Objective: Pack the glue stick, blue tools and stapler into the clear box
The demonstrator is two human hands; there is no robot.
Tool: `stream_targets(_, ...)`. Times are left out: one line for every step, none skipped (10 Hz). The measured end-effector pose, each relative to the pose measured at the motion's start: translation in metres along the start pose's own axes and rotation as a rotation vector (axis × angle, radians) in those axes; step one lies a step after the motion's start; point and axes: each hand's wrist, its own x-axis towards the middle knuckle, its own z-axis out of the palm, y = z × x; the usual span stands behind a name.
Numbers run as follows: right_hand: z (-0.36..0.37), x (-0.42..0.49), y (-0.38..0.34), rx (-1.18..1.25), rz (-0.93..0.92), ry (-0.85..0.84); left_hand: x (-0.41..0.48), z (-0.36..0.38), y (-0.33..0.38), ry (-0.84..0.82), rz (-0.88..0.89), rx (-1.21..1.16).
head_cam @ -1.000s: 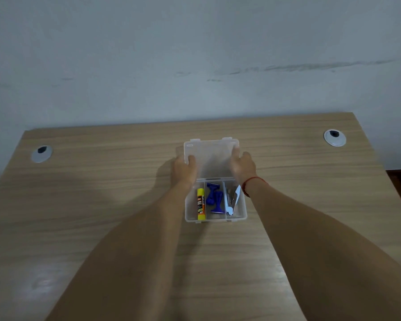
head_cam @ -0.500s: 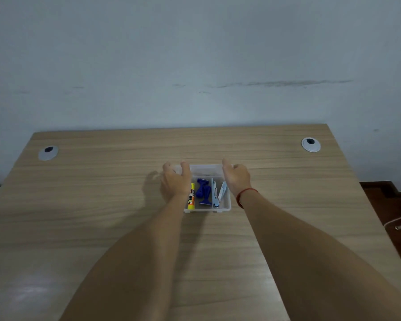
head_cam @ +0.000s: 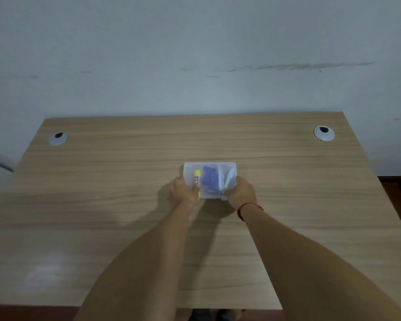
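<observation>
The clear box (head_cam: 210, 166) lies on the wooden desk (head_cam: 125, 205) at its middle, with its lid down over it. Through the hazy lid I see the yellow glue stick (head_cam: 197, 176) on the left, the blue tools (head_cam: 209, 178) in the middle and the pale stapler (head_cam: 227, 178) on the right. My left hand (head_cam: 180, 189) presses on the box's near left corner, thumb on the lid. On the near right corner rests my right hand (head_cam: 240, 191), a red string around its wrist.
Two grey cable grommets sit in the desk's far corners, one at the left (head_cam: 58, 138) and one at the right (head_cam: 324, 133). A pale wall (head_cam: 195, 54) rises right behind the desk. Dark floor (head_cam: 398, 188) shows past the right edge.
The lid, which stood open a second ago, has been swung down over the box. Both hands moved from the lid's far edge to the box's near corners.
</observation>
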Motion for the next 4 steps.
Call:
stream_targets(-0.001,0.003,0.003,-0.011,-0.023,-0.008,0.005,-0.004,0.0,-0.007,0.036,0.013)
stream_targets(-0.005,0.002,0.0,-0.049,-0.026,-0.015,0.004,-0.01,0.001,-0.031,0.051,0.009)
stream_targets(-0.012,-0.007,0.0,-0.047,-0.018,-0.004,-0.005,-0.013,-0.002,-0.044,0.049,-0.022)
stream_targets(-0.009,-0.02,0.01,-0.051,-0.008,-0.053,-0.019,-0.009,-0.012,-0.056,0.023,-0.056)
